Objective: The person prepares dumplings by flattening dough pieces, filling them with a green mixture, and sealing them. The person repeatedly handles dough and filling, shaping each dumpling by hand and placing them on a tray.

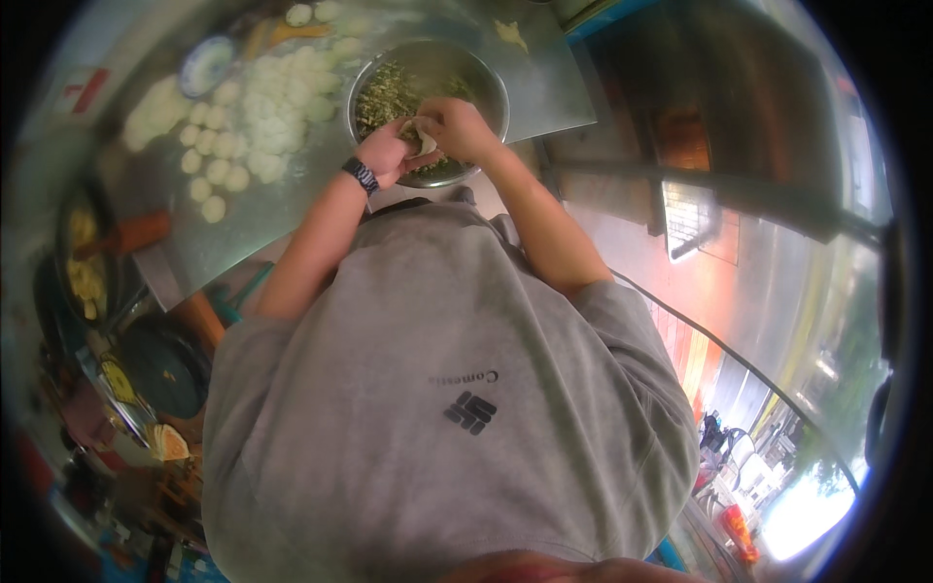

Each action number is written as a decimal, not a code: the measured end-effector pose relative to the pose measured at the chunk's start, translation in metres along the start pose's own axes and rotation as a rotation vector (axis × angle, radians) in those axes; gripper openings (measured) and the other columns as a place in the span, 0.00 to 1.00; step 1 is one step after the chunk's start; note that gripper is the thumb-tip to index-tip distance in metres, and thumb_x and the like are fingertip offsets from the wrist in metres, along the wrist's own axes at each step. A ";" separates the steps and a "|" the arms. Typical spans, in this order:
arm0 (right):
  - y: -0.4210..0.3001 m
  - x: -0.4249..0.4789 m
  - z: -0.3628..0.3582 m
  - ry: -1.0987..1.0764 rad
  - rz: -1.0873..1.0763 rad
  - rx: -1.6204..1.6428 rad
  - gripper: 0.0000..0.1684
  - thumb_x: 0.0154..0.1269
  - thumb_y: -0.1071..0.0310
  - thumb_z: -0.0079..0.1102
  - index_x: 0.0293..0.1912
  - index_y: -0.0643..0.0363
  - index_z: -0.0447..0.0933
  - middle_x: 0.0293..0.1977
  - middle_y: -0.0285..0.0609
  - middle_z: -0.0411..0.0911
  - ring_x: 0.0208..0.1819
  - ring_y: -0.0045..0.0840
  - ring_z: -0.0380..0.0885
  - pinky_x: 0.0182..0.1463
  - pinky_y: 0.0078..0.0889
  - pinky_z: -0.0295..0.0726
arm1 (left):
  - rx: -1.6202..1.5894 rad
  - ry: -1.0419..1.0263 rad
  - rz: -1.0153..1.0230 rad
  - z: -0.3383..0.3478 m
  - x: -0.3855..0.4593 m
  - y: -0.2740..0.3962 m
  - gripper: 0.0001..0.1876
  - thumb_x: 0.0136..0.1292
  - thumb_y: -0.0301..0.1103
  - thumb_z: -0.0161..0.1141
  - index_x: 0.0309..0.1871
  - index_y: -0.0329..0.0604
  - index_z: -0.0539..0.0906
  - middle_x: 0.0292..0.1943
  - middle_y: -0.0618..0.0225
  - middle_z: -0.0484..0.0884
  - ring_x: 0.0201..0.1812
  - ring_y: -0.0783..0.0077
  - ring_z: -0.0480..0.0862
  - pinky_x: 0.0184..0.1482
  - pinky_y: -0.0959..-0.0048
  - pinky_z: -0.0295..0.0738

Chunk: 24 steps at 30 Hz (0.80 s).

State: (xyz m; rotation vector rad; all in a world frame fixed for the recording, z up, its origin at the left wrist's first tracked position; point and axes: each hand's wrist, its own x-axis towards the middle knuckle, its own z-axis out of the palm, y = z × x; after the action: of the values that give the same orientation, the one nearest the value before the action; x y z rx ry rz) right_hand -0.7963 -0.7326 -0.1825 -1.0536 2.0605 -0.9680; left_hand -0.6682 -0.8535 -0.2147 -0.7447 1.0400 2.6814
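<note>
My left hand (389,151), with a dark watch on its wrist, cups a thin dough wrapper (423,140) holding some filling. At the wrapper's upper edge, the fingers of my right hand (458,125) pinch the dough. Both hands are over the near part of a round metal bowl (503,93). Chopped green filling (380,86) lies inside it, heaped toward the left, and my hands hide part of it. Left of the bowl, many small round dough pieces (217,142) sit on the metal table, beside a spread of pale, flatter dough pieces (280,109).
The metal table (255,232) ends just in front of me. A blue-patterned plate (208,65) rests at its far left. Beyond the left corner are a wooden-handled tool (142,232), a dark pan (86,262) with yellowish pieces and a dark round lid or pan (162,364).
</note>
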 end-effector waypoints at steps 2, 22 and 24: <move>-0.003 0.000 0.002 -0.020 0.006 -0.003 0.13 0.65 0.60 0.61 0.43 0.59 0.83 0.37 0.54 0.83 0.40 0.50 0.82 0.45 0.46 0.80 | 0.067 -0.004 -0.039 -0.006 0.004 0.000 0.23 0.67 0.15 0.48 0.65 0.40 0.71 0.60 0.62 0.76 0.60 0.64 0.79 0.64 0.59 0.80; -0.001 -0.005 0.001 0.055 -0.075 -0.094 0.12 0.66 0.62 0.64 0.43 0.60 0.82 0.32 0.49 0.81 0.33 0.38 0.80 0.39 0.38 0.78 | -0.128 -0.155 0.011 -0.025 -0.003 0.004 0.16 0.76 0.28 0.49 0.65 0.41 0.72 0.59 0.62 0.78 0.60 0.62 0.79 0.64 0.56 0.79; -0.004 -0.006 -0.004 0.100 -0.058 -0.093 0.12 0.66 0.62 0.64 0.42 0.61 0.81 0.33 0.51 0.82 0.34 0.42 0.80 0.40 0.39 0.78 | -0.275 -0.159 0.019 -0.024 -0.005 0.003 0.17 0.76 0.28 0.48 0.66 0.42 0.72 0.59 0.62 0.78 0.60 0.63 0.79 0.64 0.55 0.79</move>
State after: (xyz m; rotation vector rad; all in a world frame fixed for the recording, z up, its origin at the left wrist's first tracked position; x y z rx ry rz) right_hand -0.7948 -0.7282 -0.1757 -1.1389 2.1850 -0.9797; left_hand -0.6552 -0.8723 -0.2253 -0.5537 0.6530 2.8791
